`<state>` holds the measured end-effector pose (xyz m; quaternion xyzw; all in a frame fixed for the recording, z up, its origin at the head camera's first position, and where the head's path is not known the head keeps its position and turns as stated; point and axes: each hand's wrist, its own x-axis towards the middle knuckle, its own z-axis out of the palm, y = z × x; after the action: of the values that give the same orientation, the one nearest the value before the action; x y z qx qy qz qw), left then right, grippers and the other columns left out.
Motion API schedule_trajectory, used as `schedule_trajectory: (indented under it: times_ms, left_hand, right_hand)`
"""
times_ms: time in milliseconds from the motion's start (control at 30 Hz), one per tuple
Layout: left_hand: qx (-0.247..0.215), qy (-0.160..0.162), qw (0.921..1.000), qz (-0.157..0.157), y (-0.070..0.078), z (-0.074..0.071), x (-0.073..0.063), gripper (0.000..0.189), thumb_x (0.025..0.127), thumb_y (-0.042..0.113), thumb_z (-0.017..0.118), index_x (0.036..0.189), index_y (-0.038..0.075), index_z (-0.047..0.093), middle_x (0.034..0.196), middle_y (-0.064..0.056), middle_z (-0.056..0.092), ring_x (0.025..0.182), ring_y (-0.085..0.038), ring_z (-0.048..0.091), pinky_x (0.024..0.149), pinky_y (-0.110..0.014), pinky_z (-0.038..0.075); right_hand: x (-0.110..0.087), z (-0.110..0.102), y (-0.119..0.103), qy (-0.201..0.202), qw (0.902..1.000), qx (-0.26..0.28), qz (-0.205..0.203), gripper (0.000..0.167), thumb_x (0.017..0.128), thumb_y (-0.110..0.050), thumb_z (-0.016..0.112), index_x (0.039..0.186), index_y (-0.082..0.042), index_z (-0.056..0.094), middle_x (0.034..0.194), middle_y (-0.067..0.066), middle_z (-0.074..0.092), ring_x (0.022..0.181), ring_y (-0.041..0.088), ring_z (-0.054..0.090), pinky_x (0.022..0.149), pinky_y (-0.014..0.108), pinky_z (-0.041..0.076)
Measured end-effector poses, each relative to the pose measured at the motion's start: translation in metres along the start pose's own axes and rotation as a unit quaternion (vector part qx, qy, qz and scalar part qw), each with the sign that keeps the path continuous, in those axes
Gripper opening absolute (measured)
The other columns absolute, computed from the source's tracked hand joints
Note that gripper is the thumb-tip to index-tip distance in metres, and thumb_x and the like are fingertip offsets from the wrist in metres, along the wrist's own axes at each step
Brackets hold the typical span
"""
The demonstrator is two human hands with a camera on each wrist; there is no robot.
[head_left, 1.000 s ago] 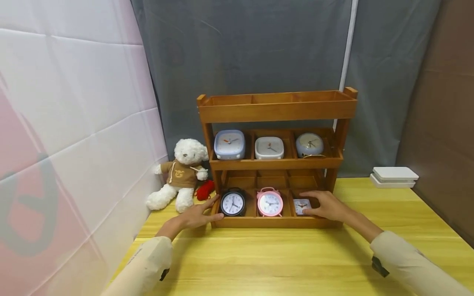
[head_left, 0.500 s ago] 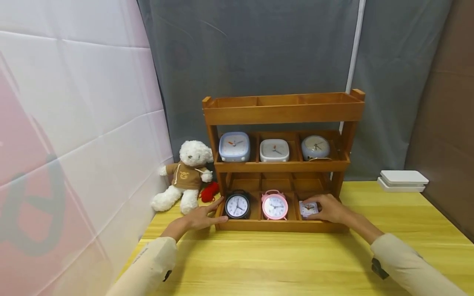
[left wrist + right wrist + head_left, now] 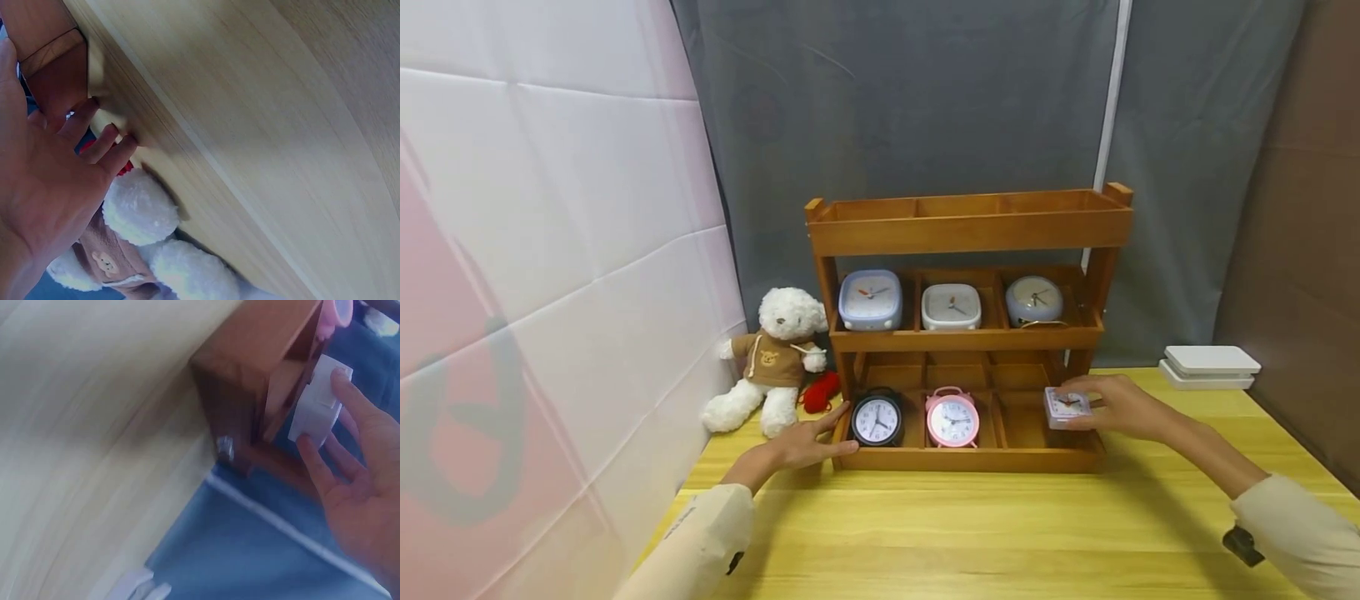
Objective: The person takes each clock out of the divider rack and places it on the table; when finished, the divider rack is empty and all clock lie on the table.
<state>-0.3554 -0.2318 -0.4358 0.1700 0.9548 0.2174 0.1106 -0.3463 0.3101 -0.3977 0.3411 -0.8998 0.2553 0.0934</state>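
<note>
My right hand [image 3: 1116, 405] pinches a small white square alarm clock [image 3: 1067, 407] between thumb and fingers, tilted over the right end of the rack's bottom tier. In the right wrist view the clock's white back [image 3: 320, 403] faces the camera, level with the tray's rim. My left hand [image 3: 801, 442] rests against the left end of the wooden three-tier rack [image 3: 970, 461], thumb at the front corner and fingers spread along the side. Right beside it, a black round alarm clock [image 3: 877, 420] stands in the left compartment. A pink twin-bell alarm clock [image 3: 952, 418] stands in the middle one.
The middle tier holds a blue clock [image 3: 870, 300], a white clock [image 3: 951, 307] and a round grey-blue clock [image 3: 1034, 301]. A plush bear [image 3: 775, 358] and red yarn [image 3: 821, 392] sit left of the rack. Stacked white boxes [image 3: 1210, 367] lie at the right.
My right hand has taken hold of the small square clock, lifted it from its spot and moved it rightward. The left hand stays at the rack's left end.
</note>
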Motion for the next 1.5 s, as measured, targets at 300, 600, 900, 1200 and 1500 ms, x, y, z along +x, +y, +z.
schedule_trajectory:
  times_ms: [300,600,900,1200,1500]
  left_hand:
    - [-0.005,0.003,1.0,-0.001,-0.004,-0.003,-0.005,0.09,0.095,0.069,0.06,0.167,0.028,0.023,0.16,-0.018,0.044,0.142,-0.047,0.045,0.116,-0.063,0.034]
    - [-0.002,0.007,1.0,0.0,-0.004,-0.001,-0.004,0.091,0.094,0.069,0.061,0.167,0.029,0.025,0.157,-0.019,0.048,0.142,-0.047,0.045,0.115,-0.062,0.035]
    - [0.015,0.005,0.9998,0.013,0.0,0.001,0.001,0.09,0.095,0.07,0.059,0.167,0.028,0.025,0.155,-0.018,0.051,0.14,-0.045,0.048,0.116,-0.06,0.036]
    - [0.028,0.012,0.9986,0.043,-0.001,0.003,-0.001,0.092,0.093,0.078,0.054,0.167,0.032,0.024,0.155,-0.019,0.05,0.134,-0.05,0.052,0.109,-0.066,0.039]
    - [0.037,0.023,0.9977,0.052,-0.026,0.014,0.016,0.09,0.093,0.078,0.053,0.167,0.038,0.021,0.152,-0.025,0.051,0.128,-0.052,0.056,0.104,-0.067,0.043]
  right_hand:
    - [-0.027,-0.027,0.03,0.026,0.9993,-0.026,-0.004,0.046,0.079,-0.025,0.092,0.118,-0.006,0.077,0.118,0.014,0.075,0.095,0.009,0.066,0.074,0.032,0.06]
    - [-0.03,-0.023,0.073,0.049,0.9969,-0.059,0.018,0.044,0.079,-0.02,0.092,0.116,-0.002,0.076,0.107,0.014,0.077,0.082,0.007,0.059,0.066,0.026,0.05]
    - [-0.028,-0.004,0.1,0.061,0.9958,-0.052,0.043,0.041,0.078,-0.017,0.091,0.113,0.0,0.076,0.103,0.019,0.077,0.079,0.011,0.06,0.064,0.028,0.051]
    - [-0.023,0.007,0.106,0.019,0.996,-0.034,0.081,0.043,0.082,-0.017,0.089,0.116,0.004,0.073,0.103,0.017,0.075,0.092,0.028,0.069,0.075,0.037,0.059]
    - [-0.022,0.018,0.11,0.047,0.9952,-0.058,0.064,0.051,0.081,-0.018,0.089,0.122,0.005,0.07,0.111,0.027,0.073,0.096,0.039,0.069,0.078,0.049,0.056]
